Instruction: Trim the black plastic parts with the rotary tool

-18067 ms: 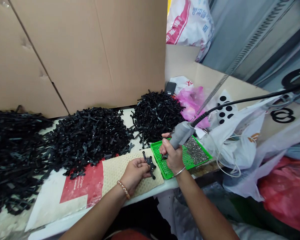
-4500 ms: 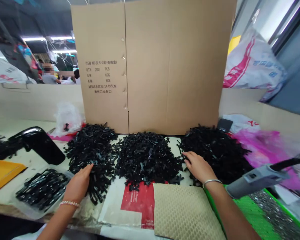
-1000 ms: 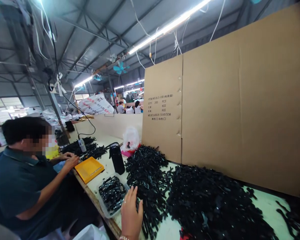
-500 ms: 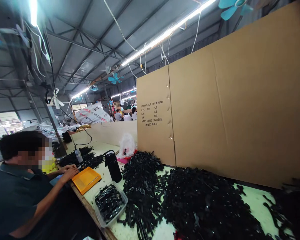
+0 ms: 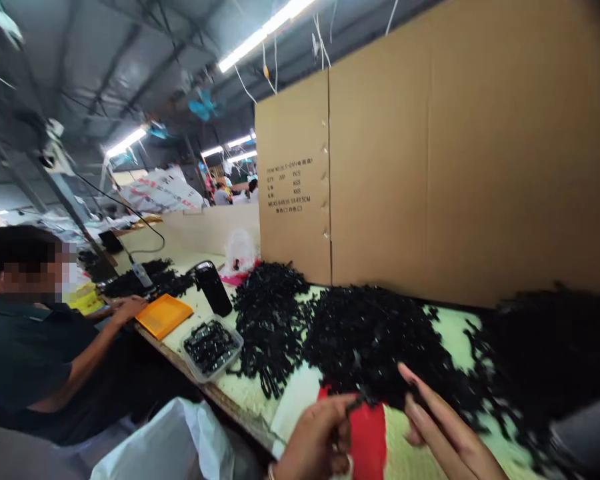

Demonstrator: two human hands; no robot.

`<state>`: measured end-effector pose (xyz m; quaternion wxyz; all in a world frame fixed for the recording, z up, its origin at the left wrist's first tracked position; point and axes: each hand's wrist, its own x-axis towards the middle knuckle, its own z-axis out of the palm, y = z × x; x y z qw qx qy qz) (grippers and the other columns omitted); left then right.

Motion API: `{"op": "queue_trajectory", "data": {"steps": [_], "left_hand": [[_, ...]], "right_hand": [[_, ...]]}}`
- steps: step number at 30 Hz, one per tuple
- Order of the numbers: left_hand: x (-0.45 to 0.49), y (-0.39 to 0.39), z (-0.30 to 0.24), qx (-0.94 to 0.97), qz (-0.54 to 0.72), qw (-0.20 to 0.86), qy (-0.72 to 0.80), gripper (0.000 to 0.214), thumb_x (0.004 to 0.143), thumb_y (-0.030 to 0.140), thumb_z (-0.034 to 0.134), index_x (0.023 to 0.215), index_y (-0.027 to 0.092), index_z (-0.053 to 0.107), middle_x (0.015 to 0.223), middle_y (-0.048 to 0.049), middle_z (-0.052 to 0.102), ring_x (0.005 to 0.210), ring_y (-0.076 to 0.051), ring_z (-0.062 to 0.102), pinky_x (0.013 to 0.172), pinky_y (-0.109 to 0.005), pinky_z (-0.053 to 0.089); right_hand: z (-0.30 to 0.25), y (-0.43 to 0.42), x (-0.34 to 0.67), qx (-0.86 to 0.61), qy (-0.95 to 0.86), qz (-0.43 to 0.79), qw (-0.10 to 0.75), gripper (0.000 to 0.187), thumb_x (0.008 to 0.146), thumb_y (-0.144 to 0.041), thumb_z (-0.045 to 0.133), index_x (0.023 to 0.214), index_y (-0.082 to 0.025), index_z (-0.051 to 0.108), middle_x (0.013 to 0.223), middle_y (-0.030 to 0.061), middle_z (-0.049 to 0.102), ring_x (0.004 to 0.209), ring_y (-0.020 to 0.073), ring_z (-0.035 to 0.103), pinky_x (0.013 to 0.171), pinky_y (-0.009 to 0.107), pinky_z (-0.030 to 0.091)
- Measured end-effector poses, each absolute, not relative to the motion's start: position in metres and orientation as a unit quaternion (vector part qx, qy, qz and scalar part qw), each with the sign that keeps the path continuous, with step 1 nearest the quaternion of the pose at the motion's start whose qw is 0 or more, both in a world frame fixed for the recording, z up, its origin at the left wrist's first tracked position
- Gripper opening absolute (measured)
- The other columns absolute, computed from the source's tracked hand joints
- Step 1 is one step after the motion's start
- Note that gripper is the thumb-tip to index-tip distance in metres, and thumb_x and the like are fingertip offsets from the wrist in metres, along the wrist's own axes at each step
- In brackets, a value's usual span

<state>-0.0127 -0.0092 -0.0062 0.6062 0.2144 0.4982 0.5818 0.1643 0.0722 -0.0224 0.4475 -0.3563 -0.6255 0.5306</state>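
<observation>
My left hand [image 5: 320, 433] is low in the middle of the head view, thumb and forefinger pinched on a small black strap piece [image 5: 359, 400]. To its right is my right hand [image 5: 440, 430], with a dark strap piece [image 5: 416, 395] between thumb and fingers. Motion blurs both pieces, so I cannot tell whether they join. Just beyond my hands spreads a large heap of black strap pieces [image 5: 375, 333]. A red cloth [image 5: 370, 440] and a pale yellow cloth [image 5: 403, 443] lie beneath them.
A cardboard sheet [image 5: 380, 187] stands behind the heaps. Leftward are a clear tub [image 5: 211, 347] of black pieces, a black pouch [image 5: 213, 288] and an orange tray [image 5: 163, 316]. A co-worker [image 5: 25, 360] sits at the left. A white sack [image 5: 165, 440] is by the table's edge.
The view has tipped downward, so the scene sits higher. Both my hands, each with a black piece, have come into view, along with the white sack and more of the red cloth.
</observation>
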Motion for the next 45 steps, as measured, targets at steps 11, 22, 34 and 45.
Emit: {"op": "queue_trajectory", "data": {"steps": [11,22,34,45], "left_hand": [[-0.008,-0.026,0.025,0.25,0.599,0.601,0.467,0.041,0.071,0.042,0.076,0.096,0.013,0.061,0.078,-0.0018,0.06,0.056,-0.005,0.045,0.047,-0.016,0.028],[-0.005,-0.033,0.026,0.159,0.612,0.661,0.405,0.045,0.063,0.039,0.082,0.094,0.012,0.065,0.07,-0.0018,0.061,0.055,-0.008,0.051,0.049,-0.018,0.033],[-0.005,-0.03,0.028,0.189,0.608,0.637,0.434,0.041,0.067,0.036,0.077,0.099,0.012,0.07,0.07,-0.0028,0.062,0.055,-0.008,0.049,0.051,-0.019,0.033],[-0.002,-0.031,0.026,0.195,0.603,0.615,0.469,0.04,0.066,0.04,0.075,0.094,0.012,0.067,0.068,-0.0026,0.061,0.055,-0.009,0.048,0.052,-0.02,0.033]], "right_hand": [[0.003,0.043,0.141,-0.327,-0.64,0.522,0.459,0.032,0.084,-0.047,0.067,0.091,-0.016,0.066,0.087,0.0075,0.065,0.078,0.0193,0.062,0.067,0.023,0.055],[0.016,0.041,0.126,-0.256,-0.765,0.297,0.511,0.014,0.093,-0.03,0.058,0.096,-0.021,0.069,0.087,0.0065,0.059,0.079,0.0184,0.06,0.067,0.024,0.054],[-0.001,0.035,0.136,-0.254,-0.785,0.266,0.498,0.024,0.095,-0.019,0.053,0.116,-0.023,0.064,0.1,0.0077,0.06,0.092,0.0195,0.061,0.08,0.027,0.054],[-0.003,0.035,0.141,-0.242,-0.795,0.257,0.494,0.023,0.094,-0.018,0.053,0.113,-0.023,0.064,0.101,0.0081,0.062,0.092,0.0208,0.062,0.08,0.029,0.057]]}}
